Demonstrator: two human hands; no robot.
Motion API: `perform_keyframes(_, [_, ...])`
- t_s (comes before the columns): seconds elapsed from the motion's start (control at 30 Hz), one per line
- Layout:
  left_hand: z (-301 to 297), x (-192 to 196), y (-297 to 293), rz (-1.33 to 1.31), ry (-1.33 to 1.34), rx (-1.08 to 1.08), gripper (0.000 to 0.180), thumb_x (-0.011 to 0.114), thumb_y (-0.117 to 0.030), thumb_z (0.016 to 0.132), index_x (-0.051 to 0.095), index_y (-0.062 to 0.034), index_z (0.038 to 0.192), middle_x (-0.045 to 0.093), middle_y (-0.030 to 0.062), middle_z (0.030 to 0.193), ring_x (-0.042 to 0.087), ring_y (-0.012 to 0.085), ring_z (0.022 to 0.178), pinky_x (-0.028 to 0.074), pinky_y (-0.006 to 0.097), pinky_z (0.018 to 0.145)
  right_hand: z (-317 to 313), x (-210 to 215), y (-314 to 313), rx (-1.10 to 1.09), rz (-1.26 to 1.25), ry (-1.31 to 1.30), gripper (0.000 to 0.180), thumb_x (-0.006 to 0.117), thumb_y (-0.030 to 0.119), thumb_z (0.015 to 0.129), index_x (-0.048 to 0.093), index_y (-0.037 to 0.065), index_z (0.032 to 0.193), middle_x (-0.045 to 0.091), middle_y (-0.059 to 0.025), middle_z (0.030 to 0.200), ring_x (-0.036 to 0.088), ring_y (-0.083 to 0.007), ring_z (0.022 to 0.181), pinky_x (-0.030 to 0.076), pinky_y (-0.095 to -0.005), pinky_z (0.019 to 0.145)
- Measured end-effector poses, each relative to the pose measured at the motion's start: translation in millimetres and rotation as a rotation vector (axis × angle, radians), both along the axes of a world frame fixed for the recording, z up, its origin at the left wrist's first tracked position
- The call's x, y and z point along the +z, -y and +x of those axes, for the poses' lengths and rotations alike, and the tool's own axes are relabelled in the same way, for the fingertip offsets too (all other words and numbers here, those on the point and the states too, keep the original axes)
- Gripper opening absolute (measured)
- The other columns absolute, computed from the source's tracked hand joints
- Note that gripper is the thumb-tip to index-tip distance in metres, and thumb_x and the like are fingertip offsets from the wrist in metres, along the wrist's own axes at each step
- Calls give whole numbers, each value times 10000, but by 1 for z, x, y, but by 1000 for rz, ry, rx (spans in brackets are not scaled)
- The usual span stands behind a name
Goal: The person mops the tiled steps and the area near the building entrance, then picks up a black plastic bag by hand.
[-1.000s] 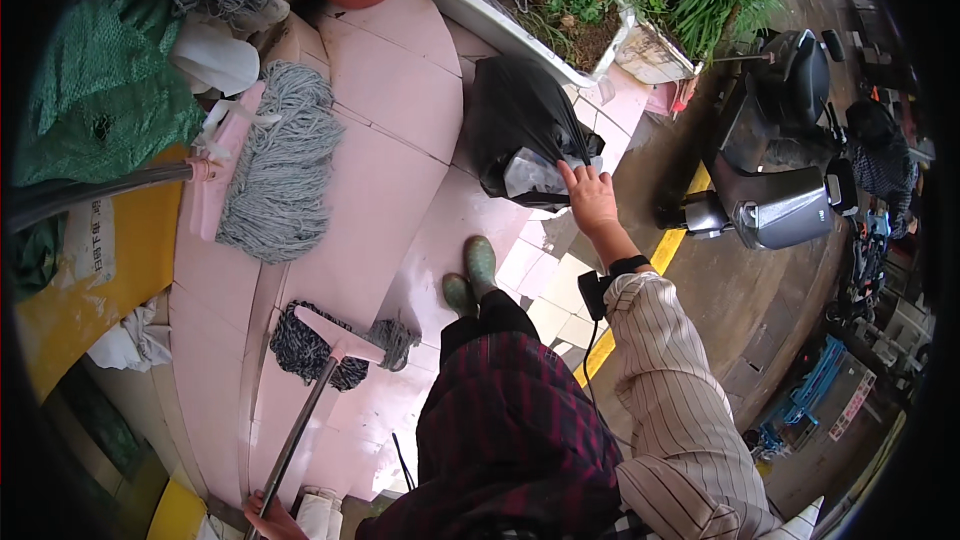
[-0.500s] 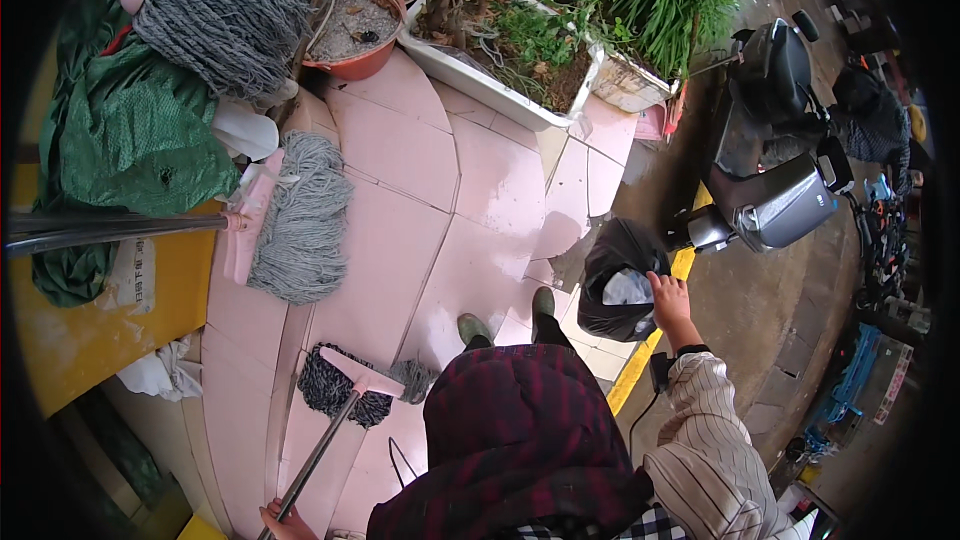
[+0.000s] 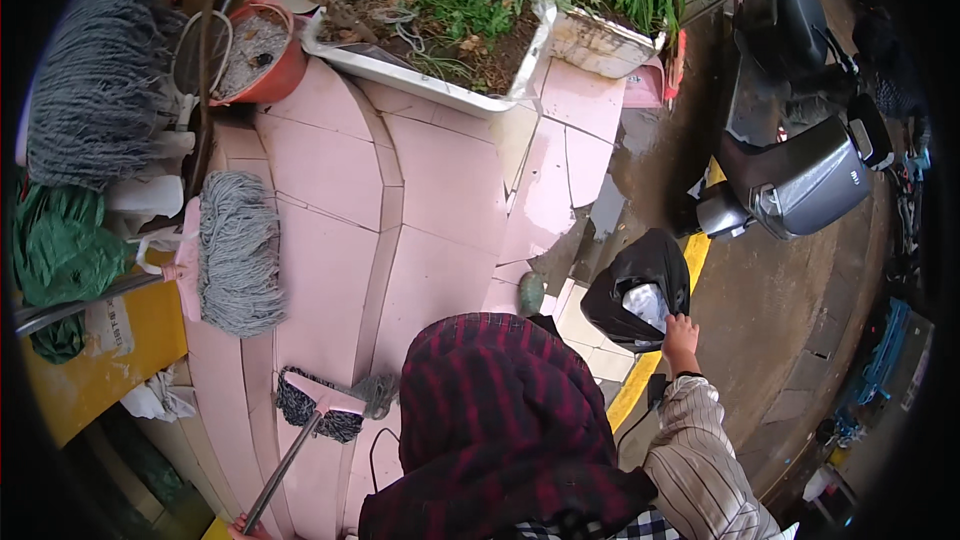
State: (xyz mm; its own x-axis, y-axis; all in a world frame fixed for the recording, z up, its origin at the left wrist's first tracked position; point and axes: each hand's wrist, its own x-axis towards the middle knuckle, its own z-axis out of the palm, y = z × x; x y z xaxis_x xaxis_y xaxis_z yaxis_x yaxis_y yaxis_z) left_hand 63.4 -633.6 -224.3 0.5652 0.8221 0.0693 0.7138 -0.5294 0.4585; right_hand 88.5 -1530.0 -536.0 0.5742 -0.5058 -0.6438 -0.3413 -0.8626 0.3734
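My right hand (image 3: pixel 682 342) is closed on the rim of a black plastic bag (image 3: pixel 618 292), held out to the right; something whitish shows in its open top. At the lower left edge my left hand (image 3: pixel 246 528), mostly cut off, is wrapped round the metal pole of a mop (image 3: pixel 340 402). That mop has a pink head bar and dark speckled strands, which rest on the pink tiles. My right forearm is in a striped sleeve. A dark red checked garment hides much of the ground below me, and only one green shoe (image 3: pixel 531 292) shows.
Two more grey mops, one large (image 3: pixel 95 80) and one smaller (image 3: pixel 240 255), stand at the left near green sacking (image 3: pixel 65 245). Ahead are a red bucket (image 3: pixel 258 52) and a white planter (image 3: pixel 430 90). A parked scooter (image 3: pixel 810 180) stands right, beyond the yellow kerb line (image 3: pixel 640 380).
The planter and bucket have shifted left in view, and the scooter right. One shoe has gone out of sight. Both hands keep their holds; the left has slipped nearer the lower edge.
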Motion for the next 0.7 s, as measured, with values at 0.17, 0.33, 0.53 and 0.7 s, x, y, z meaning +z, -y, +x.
perform_keyframes(0.17, [40, 1, 24, -153, 1, -45, 488, 659, -92, 760, 443, 55, 1173, 560, 225, 1053, 555, 309, 990, 461, 368, 842, 0, -51, 30, -88, 18, 55, 223, 503, 74, 763, 537, 145, 971, 522, -64, 978, 504, -229, 1001, 389, -384, 833])
perform_keyframes(0.33, [84, 18, 44, -101, -178, -187, 513, 662, -122, 742, 447, 32, 1181, 555, 218, 1080, 545, 317, 1014, 441, 378, 871, 9, -102, 60, -101, 14, 80, 155, 489, 114, 796, 541, 132, 941, 522, -54, 956, 502, -219, 982, 386, -400, 818])
perform_keyframes(0.53, [116, 16, 121, 151, -372, -228, 532, 693, -185, 731, 461, 13, 1167, 568, 213, 1054, 553, 315, 996, 451, 370, 852, 19, -165, 63, -23, 42, 173, 137, 478, 124, 798, 544, 114, 917, 531, -57, 959, 507, -227, 959, 400, -391, 817])
perform_keyframes(0.7, [134, 14, 181, 249, -617, -224, 591, 724, -223, 714, 448, 38, 1167, 555, 216, 1070, 547, 315, 1003, 453, 368, 850, 33, -238, 57, 15, 19, 170, 134, 510, 150, 783, 537, 125, 912, 535, -46, 938, 516, -211, 943, 448, -334, 740])
